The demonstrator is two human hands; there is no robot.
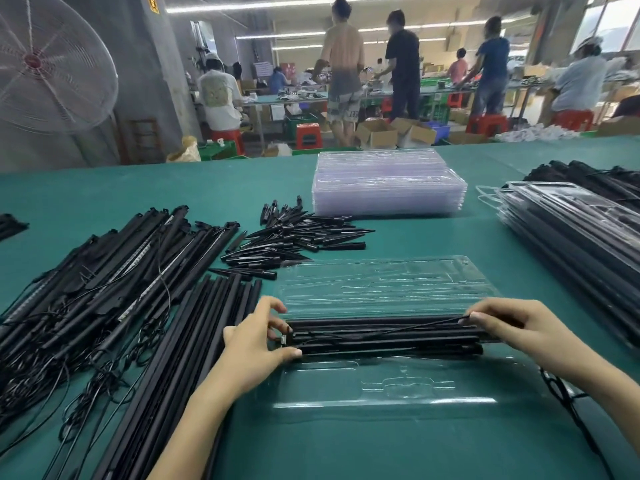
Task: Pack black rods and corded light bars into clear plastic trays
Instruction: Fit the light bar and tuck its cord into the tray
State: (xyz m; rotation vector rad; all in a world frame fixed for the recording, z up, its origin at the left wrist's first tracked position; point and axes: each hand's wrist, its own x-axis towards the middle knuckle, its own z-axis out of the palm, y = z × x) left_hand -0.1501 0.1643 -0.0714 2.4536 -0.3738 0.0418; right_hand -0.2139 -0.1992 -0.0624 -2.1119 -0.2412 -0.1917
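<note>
I am holding a bundle of black rods and light bars (384,337) across the middle of the open clear tray (381,386), which is lying on the green table (381,455) right in front of me. My left hand (254,344) is curling round the bundle's left end, thumb underneath and fingertips (277,322) on the connector, while my right hand (512,323) is pinching the thin cord (398,329) at the right end, with the other fingers resting over the bars. I am judging the bars to be light, stiff and smooth, so gripping both ends should keep them level; the cord is limp and likely to snag, and the thin tray looks flimsy and apt to flex if pressed. Loose rods (194,344) are lying just beside my left hand, with corded bars (104,282) further left. I am finding no readable writing or brand on the parts or tray.
</note>
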